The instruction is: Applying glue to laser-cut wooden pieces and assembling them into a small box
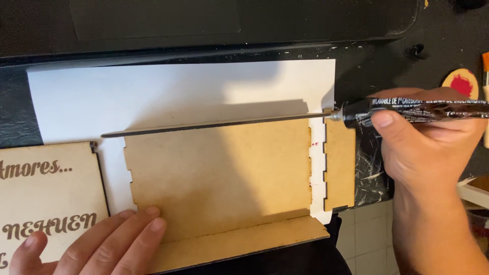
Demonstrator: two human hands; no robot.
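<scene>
On the dark tabletop [377, 66] lies a white sheet of paper [153, 97], and on it a flat panel of pale brown laser-cut board [219, 178] with notched edges. A thin wall of the same board stands upright along the panel's far edge [214, 125], seen edge-on, and another strip [244, 242] runs along its near edge. Just right of the panel, a narrow notched piece [340, 163] lies flat, apart from it by a small gap. The right hand [428, 137] is clenched around a dark glue tube [407, 111], whose metal tip [333, 116] touches the right end of the upright wall. The left hand [97, 244], fingers stretched flat and holding nothing, presses on the panel's near left corner. At the left lies an engraved board plaque [46, 193]. Far right, a round disc with a red patch [461, 84] sits near the edge.
</scene>
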